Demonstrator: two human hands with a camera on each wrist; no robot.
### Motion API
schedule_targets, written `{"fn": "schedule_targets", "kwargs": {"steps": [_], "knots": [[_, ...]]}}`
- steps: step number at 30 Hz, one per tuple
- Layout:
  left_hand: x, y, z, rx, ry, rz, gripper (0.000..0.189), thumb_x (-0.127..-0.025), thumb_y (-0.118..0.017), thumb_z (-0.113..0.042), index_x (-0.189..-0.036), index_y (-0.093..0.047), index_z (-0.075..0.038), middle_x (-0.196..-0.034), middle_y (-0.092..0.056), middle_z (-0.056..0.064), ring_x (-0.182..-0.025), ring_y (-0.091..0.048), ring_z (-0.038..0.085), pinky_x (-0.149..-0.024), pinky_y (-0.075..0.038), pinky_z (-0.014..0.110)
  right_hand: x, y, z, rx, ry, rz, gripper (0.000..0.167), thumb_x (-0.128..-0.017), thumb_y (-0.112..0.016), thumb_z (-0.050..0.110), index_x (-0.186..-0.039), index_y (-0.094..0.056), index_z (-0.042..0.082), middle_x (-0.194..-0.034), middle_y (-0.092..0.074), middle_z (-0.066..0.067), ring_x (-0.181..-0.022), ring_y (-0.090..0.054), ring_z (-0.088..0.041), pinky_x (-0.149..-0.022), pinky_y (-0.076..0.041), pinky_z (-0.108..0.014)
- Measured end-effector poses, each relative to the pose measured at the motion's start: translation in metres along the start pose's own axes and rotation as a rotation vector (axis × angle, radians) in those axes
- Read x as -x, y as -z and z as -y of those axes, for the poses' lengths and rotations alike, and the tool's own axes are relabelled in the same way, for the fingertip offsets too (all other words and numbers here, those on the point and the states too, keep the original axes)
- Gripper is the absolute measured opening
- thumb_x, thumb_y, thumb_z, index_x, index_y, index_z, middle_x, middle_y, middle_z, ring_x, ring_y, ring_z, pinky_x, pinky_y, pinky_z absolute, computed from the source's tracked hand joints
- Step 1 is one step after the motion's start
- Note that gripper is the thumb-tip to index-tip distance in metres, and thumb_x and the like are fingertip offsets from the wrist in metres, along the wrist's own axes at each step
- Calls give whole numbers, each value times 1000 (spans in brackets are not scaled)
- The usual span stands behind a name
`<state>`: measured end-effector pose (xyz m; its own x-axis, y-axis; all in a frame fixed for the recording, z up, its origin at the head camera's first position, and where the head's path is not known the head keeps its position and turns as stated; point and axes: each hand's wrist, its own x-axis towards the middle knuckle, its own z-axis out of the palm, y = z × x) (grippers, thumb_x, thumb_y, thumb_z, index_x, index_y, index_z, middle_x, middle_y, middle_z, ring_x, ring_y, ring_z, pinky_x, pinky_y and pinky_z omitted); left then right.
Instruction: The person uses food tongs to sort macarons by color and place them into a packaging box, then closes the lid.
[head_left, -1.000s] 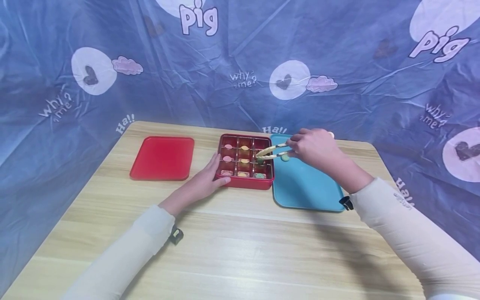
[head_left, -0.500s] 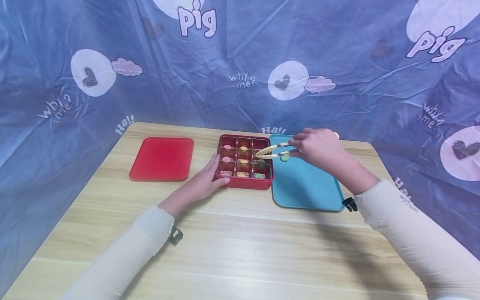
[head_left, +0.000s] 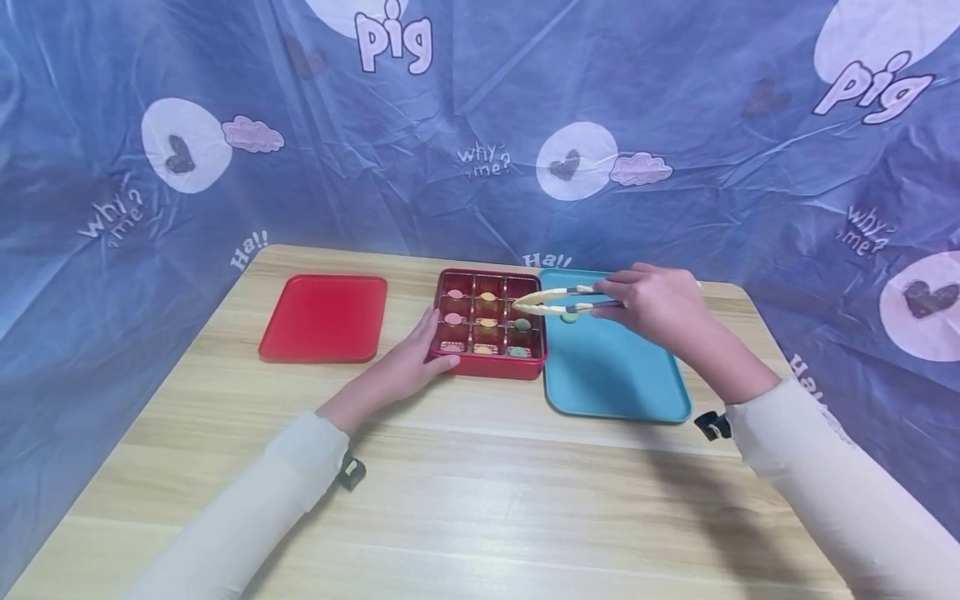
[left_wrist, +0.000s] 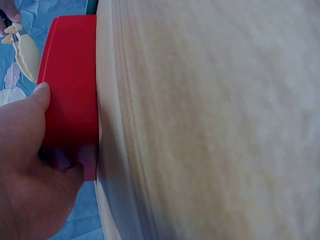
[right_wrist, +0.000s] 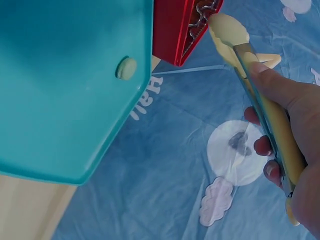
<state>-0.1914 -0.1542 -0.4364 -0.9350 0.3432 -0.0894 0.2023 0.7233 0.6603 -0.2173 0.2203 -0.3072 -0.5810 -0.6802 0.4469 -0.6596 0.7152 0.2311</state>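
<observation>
My left hand [head_left: 401,362] grips the near left corner of a red divided box [head_left: 498,365], thumb on the front wall and fingers along the left side. In the box lie small round macarons: pink [head_left: 453,319] at left, yellow [head_left: 487,322] in the middle, green [head_left: 522,324] at right. My right hand [head_left: 660,304] holds cream-tipped tongs [right_wrist: 267,105] over the box's right side; I see nothing between the tips. Another green macaron [right_wrist: 127,68] lies on the blue tray [head_left: 615,375], below the tongs.
A red tray [head_left: 326,321] lies on the wooden table [head_left: 450,500], left of the box. The blue tray stands close against the box's right side. A blue printed cloth [head_left: 337,192] hangs behind the table.
My right hand has moved right, drawing the tongs back and slightly up from the green macaron in the box's right column. The left hand stays at the box corner.
</observation>
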Motion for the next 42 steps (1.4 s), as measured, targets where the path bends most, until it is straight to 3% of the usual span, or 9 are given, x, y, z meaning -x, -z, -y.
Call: {"fn": "schedule_targets", "kwargs": {"steps": [3,8,10,13,16,23,29,36,42], "knots": [[0,0,0,3,0,-1,102,-93,-50,-70,-163,4,-20,-171,7,5,-156,-9,28,-124,-22,50,11,0,-3,-58,-43,-38,40,-80,-83,42,-108,-80,14,-97,-79,-8,-75,-71,-27,-39,-27,-24],[0,0,-1,2,1,-7,101,-94,-50,-69,-163,5,-21,-171,7,5,-156,-10,28,-124,-22,50,32,-2,-11,-124,-133,-53,69,-89,-55,70,-112,-79,9,-105,-77,-15,-88,-74,-35,-39,-34,-29],[0,-1,-1,0,0,-7,100,-94,-51,-68,-163,5,-20,-171,7,5,-156,-10,28,-124,-22,49,41,-3,-14,-134,-180,-42,68,-86,-63,67,-115,-77,7,-107,-76,-17,-87,-73,-36,-40,-38,-33],[1,0,-2,-2,1,-6,100,-95,-51,-67,-163,4,-20,-171,7,5,-156,-9,27,-124,-22,49,54,-6,-18,-143,-240,-18,58,-78,-84,46,-118,-75,6,-107,-75,-19,-83,-71,-37,-41,-39,-34],[1,0,-3,-1,0,-8,99,-95,-51,-65,-163,4,-20,-171,7,5,-157,-8,27,-124,-21,49,65,-9,-22,-143,-287,4,61,-70,-90,33,-121,-73,3,-107,-74,-21,-81,-70,-39,-43,-43,-40],[1,0,-3,-7,-3,-10,100,-95,-52,-65,-163,4,-19,-171,6,5,-156,-9,27,-124,-22,49,84,-18,-27,-166,-439,139,65,-77,-86,37,-128,-68,0,-118,-70,-25,-104,-66,-47,-68,-53,-62],[0,0,-2,-13,-7,-9,101,-95,-53,-65,-163,3,-18,-171,5,6,-157,-8,27,-124,-23,50,94,-30,-28,-198,-537,233,64,-84,-82,38,-131,-65,-2,-121,-68,-26,-105,-65,-48,-69,-51,-64],[0,0,-3,-18,-1,-3,100,-95,-54,-64,-163,3,-18,-172,5,6,-157,-8,27,-124,-23,49,101,-41,-28,-243,-552,249,63,-86,-79,41,-129,-66,-3,-116,-70,-26,-98,-67,-47,-66,-51,-62],[0,1,-3,-23,-2,-3,101,-95,-53,-65,-163,3,-17,-171,5,6,-157,-8,27,-124,-22,48,100,-47,-27,-260,-590,311,66,-89,-75,46,-133,-63,-2,-124,-66,-29,-106,-64,-49,-72,-51,-64]]}}
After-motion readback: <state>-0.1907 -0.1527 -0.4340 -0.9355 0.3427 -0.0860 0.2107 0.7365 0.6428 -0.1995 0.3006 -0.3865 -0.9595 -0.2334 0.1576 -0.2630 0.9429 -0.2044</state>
